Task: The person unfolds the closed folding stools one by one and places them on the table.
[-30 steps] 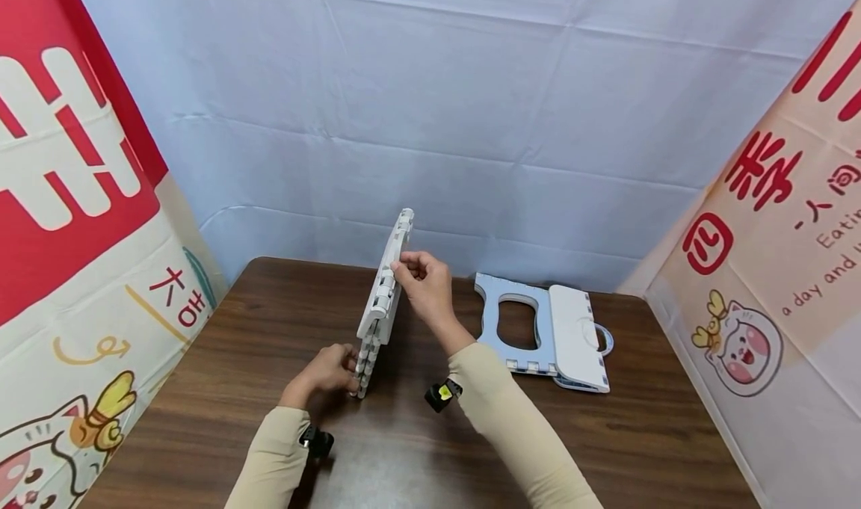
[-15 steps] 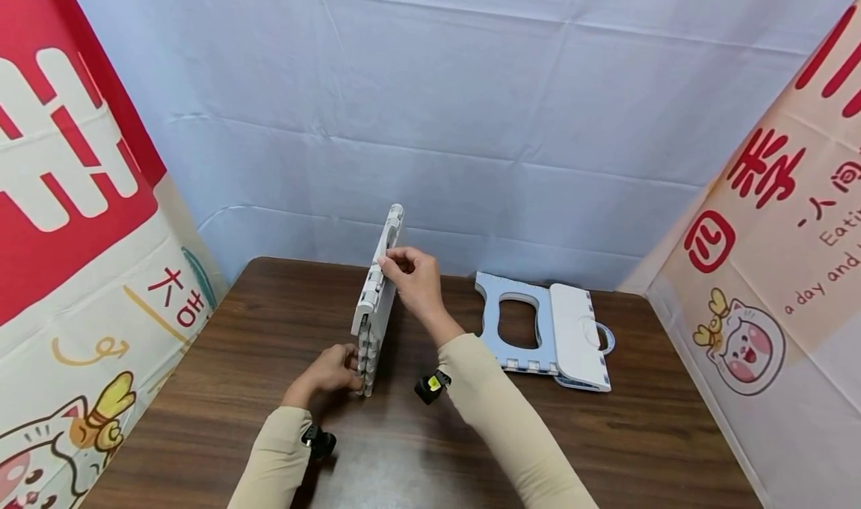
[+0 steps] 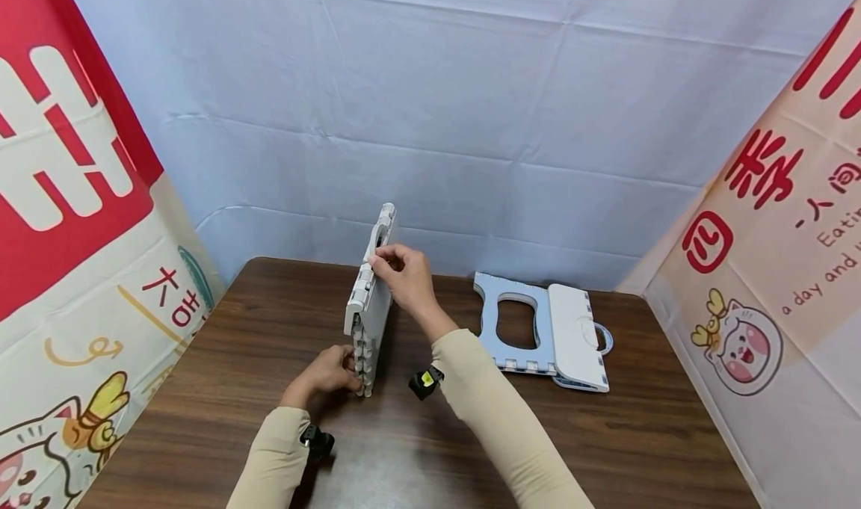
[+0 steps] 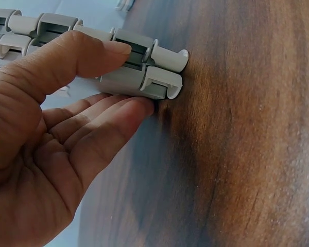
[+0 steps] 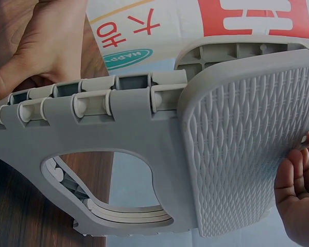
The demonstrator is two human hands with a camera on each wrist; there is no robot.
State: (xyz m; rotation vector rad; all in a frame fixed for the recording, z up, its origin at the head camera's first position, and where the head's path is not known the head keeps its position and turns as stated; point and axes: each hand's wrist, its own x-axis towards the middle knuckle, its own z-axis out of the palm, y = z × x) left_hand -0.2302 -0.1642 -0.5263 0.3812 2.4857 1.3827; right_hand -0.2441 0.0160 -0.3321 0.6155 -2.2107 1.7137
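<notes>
A grey-white folding step stool (image 3: 378, 326) stands on edge on the table, folded nearly flat. The right wrist view shows its seat (image 5: 247, 134) with a woven texture and a leg panel (image 5: 129, 128) with a large cut-out. Low on the hinged leg edge, my left hand (image 3: 326, 371) holds the stool. In the left wrist view that hand (image 4: 67, 128) has its thumb on one side of the hinges and its fingers on the other. Higher up, my right hand (image 3: 406, 281) pinches the seat's edge by the hinge; its fingertips are partly out of the right wrist view.
A second folding stool (image 3: 553, 337), light blue with a white seat and a ring handle (image 3: 608, 338), lies flat at the right rear of the brown wooden table (image 3: 646, 434). A pale cloth (image 3: 430, 105) hangs behind, with printed banners on both sides.
My right hand has moved left, and the top of the stool has swung left with it. My left hand stays at the lower edge. The blue stool has not moved.
</notes>
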